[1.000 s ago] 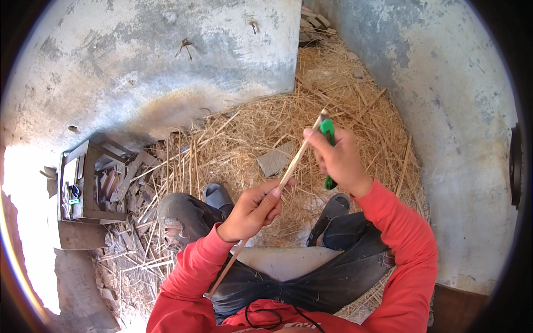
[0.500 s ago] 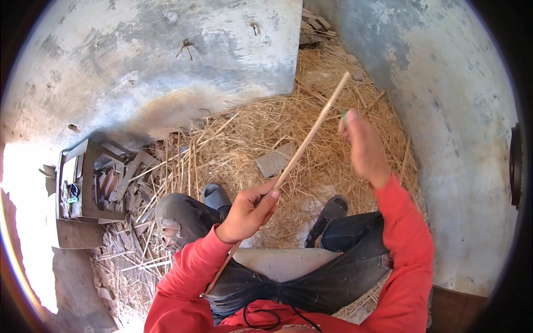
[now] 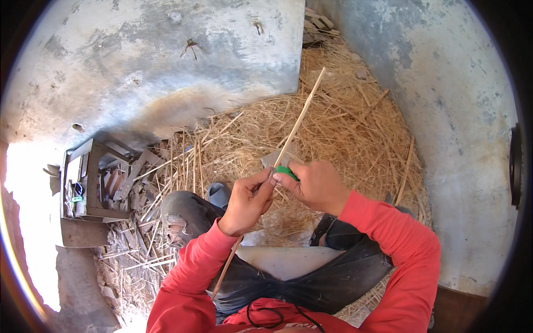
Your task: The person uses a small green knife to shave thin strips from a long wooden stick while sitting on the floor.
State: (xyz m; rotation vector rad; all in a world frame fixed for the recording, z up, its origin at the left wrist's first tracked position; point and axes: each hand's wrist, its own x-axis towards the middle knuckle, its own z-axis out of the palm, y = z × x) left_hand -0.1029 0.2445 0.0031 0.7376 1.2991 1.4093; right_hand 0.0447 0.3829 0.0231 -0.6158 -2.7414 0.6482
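Note:
A long, thin wooden stick (image 3: 301,115) runs slantwise between my legs, its pale upper part pointing away and its browner lower end passing under my left forearm. My left hand (image 3: 244,206) is closed round its middle. In my closed right hand (image 3: 323,186) is a small green-handled knife (image 3: 287,173). It meets the stick right beside my left thumb, and the fingers hide most of its blade. Both hands are close together above my lap.
Straw-like shavings (image 3: 355,127) and a flat grey block (image 3: 280,155) cover the floor ahead. A wooden frame stool (image 3: 91,211) lies at the left beside wood scraps. Worn grey walls (image 3: 444,111) stand close around. A pale seat (image 3: 283,261) shows between my thighs.
My right hand has swung down and left from beyond the stick, bringing the green-handled knife against it near my left hand. The stick's far end has tilted slightly to the left.

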